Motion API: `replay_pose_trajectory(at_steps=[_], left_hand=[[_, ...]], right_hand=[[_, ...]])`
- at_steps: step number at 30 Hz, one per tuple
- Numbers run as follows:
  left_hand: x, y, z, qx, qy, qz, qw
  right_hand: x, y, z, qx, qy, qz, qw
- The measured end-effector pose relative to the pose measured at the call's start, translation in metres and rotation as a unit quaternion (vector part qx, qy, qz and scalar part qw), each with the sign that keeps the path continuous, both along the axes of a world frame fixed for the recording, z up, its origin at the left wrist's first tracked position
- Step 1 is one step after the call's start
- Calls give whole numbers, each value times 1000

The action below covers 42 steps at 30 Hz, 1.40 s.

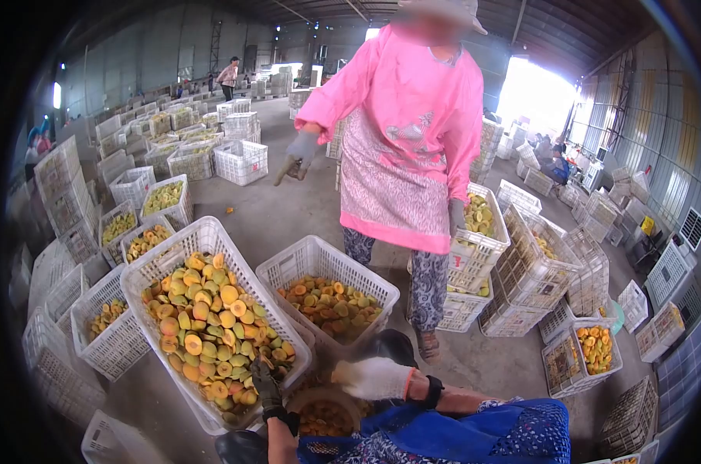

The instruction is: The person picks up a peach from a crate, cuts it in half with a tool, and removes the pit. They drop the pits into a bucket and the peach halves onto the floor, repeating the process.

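Observation:
My left hand point(266, 384), in a dark glove, grips the near rim of a white plastic crate point(186, 240) heaped with halved yellow-orange fruit point(209, 325); the crate is tilted up toward me. My right hand point(371, 378), in a white glove with a black wrist strap, is closed and hovers just right of that rim, above a round basin point(325, 415) of fruit halves; whether it holds anything I cannot tell. A second white crate point(329, 259) of fruit halves sits just behind.
A person in a pink smock point(408, 147) stands close ahead, one gloved hand holding a small tool, the other on a stacked crate point(483, 232). Many white crates line the left and right of the concrete floor. Other people work far back.

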<state>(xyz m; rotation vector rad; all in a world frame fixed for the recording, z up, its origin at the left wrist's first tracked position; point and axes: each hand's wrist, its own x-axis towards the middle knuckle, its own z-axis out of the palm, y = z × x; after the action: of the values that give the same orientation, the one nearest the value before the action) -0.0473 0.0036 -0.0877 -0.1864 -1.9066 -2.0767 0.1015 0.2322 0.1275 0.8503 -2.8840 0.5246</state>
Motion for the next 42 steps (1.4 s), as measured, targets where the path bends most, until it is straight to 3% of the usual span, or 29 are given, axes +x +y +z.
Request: replay_pose_trajectory(at_steps=[1, 2, 4, 5, 6, 7, 8, 9, 10, 11, 13, 14, 15, 17, 21, 22, 26, 28, 31, 32, 33, 35, 37, 39, 40, 41, 42], left_hand=[[-1, -1, -5, -139, 81, 44, 986], [-1, 0, -2, -141, 80, 43, 986], [1, 1, 5, 62, -41, -25, 997], [5, 4, 18, 104, -86, -64, 989], [10, 1, 30, 147, -137, -91, 975], [1, -1, 4, 44, -66, -80, 994], [-1, -1, -7, -55, 5, -42, 998], [8, 0, 14, -12, -106, -14, 994], [11, 2, 38, 115, -174, -59, 976], [9, 2, 33, 63, -116, -45, 990], [10, 3, 42, 111, -179, -30, 977], [8, 3, 30, 214, -206, -65, 953], [3, 4, 28, 114, -177, -26, 977], [1, 5, 23, 249, -215, -60, 942], [-6, -2, 26, 264, -315, -20, 912], [-17, -6, 7, 365, -272, -25, 890], [-14, -13, 57, 455, -177, -89, 868], [-9, -20, 100, 463, -144, -138, 864], [-11, -25, 146, 472, -122, -194, 851], [-11, -25, 156, 469, -127, -215, 847], [-12, -24, 160, 466, -131, -221, 847], [-16, -22, 164, 411, -108, -246, 871], [-19, -17, 159, 391, -95, -279, 872], [-15, -10, 167, 324, -76, -204, 921], [-18, -11, 159, 334, -65, -235, 911], [-18, -9, 157, 335, -70, -235, 910], [-18, -6, 156, 311, -58, -208, 926]], right_hand=[[1, -1, 2, 9, -4, -4, 1000], [2, -2, 5, 8, -5, -4, 1000], [3, -4, 14, -23, -11, -13, 1000], [2, -1, 11, -27, -22, -5, 999], [1, 5, 3, 56, 38, 31, 997], [1, 8, -3, 134, 96, 78, 983], [3, 7, 5, 131, 88, 72, 985], [3, 2, 14, 128, 80, 68, 986], [4, -5, 21, 45, 24, 13, 999], [6, -9, 24, -32, -39, -48, 998], [4, -10, 19, -15, 3, -15, 1000], [3, -10, 19, -24, -2, -10, 1000], [4, -12, 20, -34, -6, -8, 999], [8, -17, 32, -35, -97, -85, 991], [8, -17, 29, -54, -98, -81, 990], [7, -17, 28, -64, -108, -94, 988], [-9, -13, 12, -118, -99, -96, 983], [-21, -16, 9, -184, -77, -80, 977], [-45, -28, 23, -192, -105, -78, 973], [-57, -26, 18, -103, -28, -3, 994], [-66, -31, 17, -106, -27, -10, 994], [-86, -50, 16, -250, -97, -53, 962], [-109, -58, -9, -271, -56, -21, 961], [-125, -69, -12, -239, -46, -5, 970], [-134, -68, -27, -153, -1, 31, 988], [-139, -68, -34, -153, -6, 28, 988], [-142, -69, -40, -51, 120, 59, 990]])
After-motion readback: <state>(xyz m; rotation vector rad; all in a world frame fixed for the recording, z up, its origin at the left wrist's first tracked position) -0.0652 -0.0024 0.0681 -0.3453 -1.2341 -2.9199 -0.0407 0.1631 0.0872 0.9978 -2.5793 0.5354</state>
